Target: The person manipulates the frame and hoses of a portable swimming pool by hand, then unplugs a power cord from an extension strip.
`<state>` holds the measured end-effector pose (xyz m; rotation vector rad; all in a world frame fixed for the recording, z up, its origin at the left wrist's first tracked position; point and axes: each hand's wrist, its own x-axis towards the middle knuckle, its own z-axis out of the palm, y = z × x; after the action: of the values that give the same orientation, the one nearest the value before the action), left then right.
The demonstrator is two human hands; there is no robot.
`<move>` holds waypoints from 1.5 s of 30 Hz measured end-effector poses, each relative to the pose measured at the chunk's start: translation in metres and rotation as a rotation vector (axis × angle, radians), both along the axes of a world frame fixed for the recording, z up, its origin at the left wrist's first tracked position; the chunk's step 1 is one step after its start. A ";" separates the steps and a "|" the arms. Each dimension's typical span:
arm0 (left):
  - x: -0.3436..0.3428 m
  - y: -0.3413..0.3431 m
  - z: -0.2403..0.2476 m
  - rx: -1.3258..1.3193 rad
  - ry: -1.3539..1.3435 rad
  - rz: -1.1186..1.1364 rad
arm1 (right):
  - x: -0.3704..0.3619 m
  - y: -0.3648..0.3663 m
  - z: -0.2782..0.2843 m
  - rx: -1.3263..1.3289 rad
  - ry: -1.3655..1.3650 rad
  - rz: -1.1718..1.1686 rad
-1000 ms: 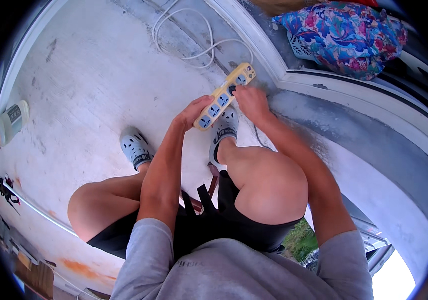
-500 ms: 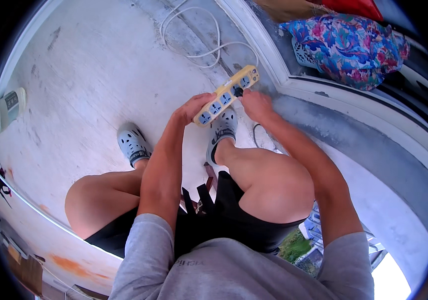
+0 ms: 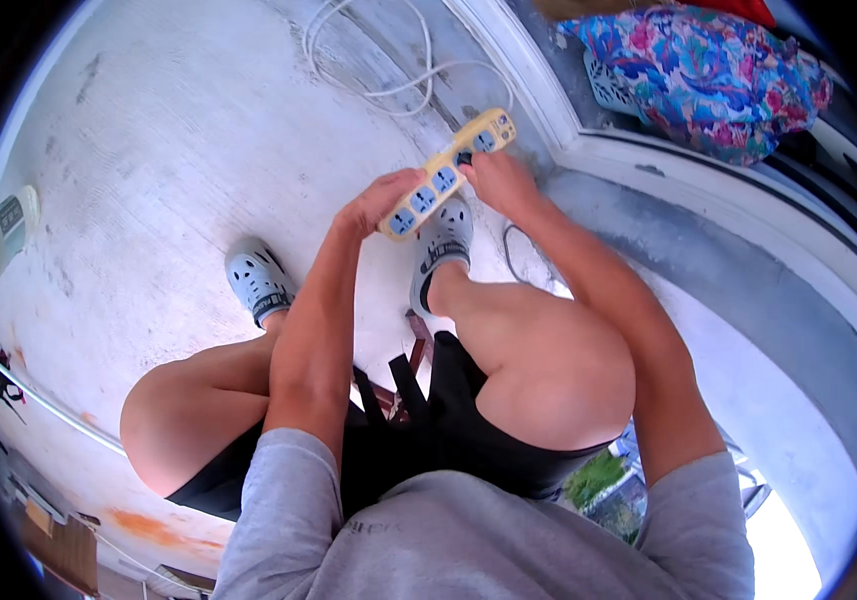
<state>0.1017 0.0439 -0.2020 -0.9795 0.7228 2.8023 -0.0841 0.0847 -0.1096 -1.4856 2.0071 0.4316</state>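
Observation:
My left hand [image 3: 386,198] is closed around the near left part of a yellow power strip [image 3: 433,192] with a row of blue-grey sockets. The strip is held slantwise above my right shoe, its far end pointing up and right. My right hand [image 3: 503,184] pinches a small black plug [image 3: 464,158] at the second socket from the far end. The fingers partly cover the plug, and I cannot tell how deep it sits. A thin dark cable [image 3: 512,252] hangs below my right forearm.
A white cord [image 3: 427,72] lies looped on the concrete floor [image 3: 169,130] beyond the strip. Grey clogs [image 3: 257,275] are on my feet. At right run a white door frame [image 3: 639,160] and a flowered cloth [image 3: 709,80] over a light-blue basket [image 3: 609,88]. A translucent container [image 3: 11,225] stands far left.
The power strip and both hands have shifted slightly up and left in the view, and the floor has shifted with them. My grip on the strip and plug looks the same.

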 end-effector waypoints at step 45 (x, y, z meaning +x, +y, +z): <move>-0.014 -0.054 0.064 -1.083 -0.158 0.137 | 0.034 0.038 -0.039 -0.419 -0.272 -0.984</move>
<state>0.0879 -0.0103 -0.1381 -1.3399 2.2920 2.2540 -0.0506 0.1225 -0.1486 -0.5361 2.3658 -0.5894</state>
